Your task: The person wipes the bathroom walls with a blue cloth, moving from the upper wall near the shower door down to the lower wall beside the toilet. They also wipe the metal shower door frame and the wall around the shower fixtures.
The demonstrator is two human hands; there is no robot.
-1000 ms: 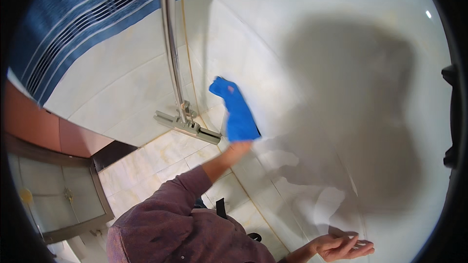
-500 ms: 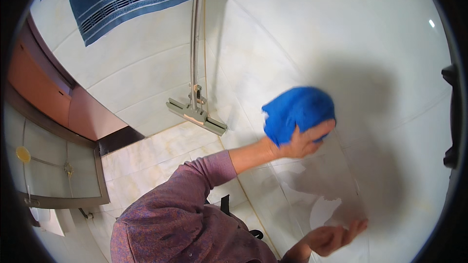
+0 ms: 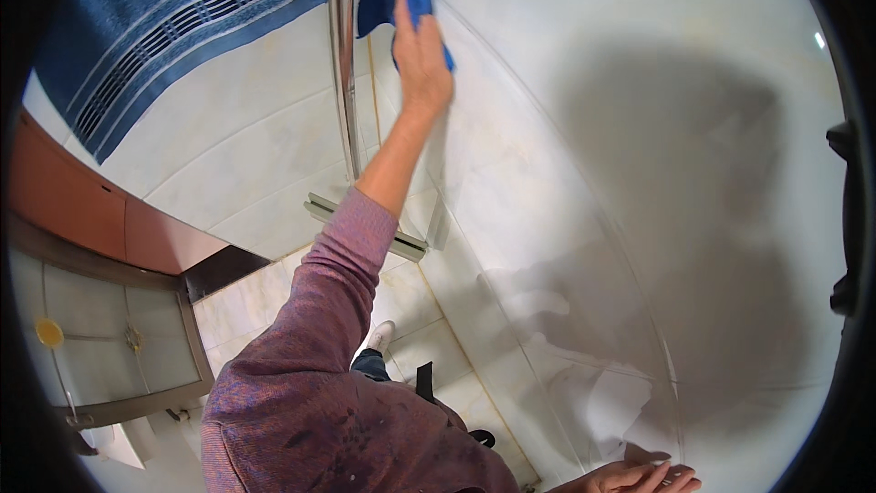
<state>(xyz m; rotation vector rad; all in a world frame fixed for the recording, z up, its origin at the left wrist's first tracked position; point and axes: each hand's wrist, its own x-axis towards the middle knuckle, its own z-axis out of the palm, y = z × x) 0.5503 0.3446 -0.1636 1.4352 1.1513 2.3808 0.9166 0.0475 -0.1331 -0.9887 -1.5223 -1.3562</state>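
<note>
So the left hand [image 3: 424, 68] was way up near the corner, arm stretched out, holding a bright blue cloth [image 3: 419, 2] against the pale marbled wall tiles [image 3: 511, 151]. The fingers were extended over the cloth, with blue poking out on both sides of them; couldn't make out where the thumb was. The cloth was right by the lower right end of a hanging blue towel [image 3: 182, 50], the one with the dark striped band, and just right of a shiny metal mop pole [image 3: 341, 55].

The pole ran down to a grey-green mop head [image 3: 411, 246] down in the corner, partly hidden behind the forearm and the purple marled sleeve [image 3: 342, 265].

The right hand [image 3: 650, 477] was down at the bottom edge, partly cut off, with nothing in it. Its fingers were loosely spread and a bit curled, palm side mostly up. It was close to the wall, but I honestly couldn't tell whether it touched.

Also in there: a white shoe [image 3: 381, 336] on the tiled floor [image 3: 411, 297], and a big soft shadow [image 3: 675, 219] spread over the wall on the right.
</note>
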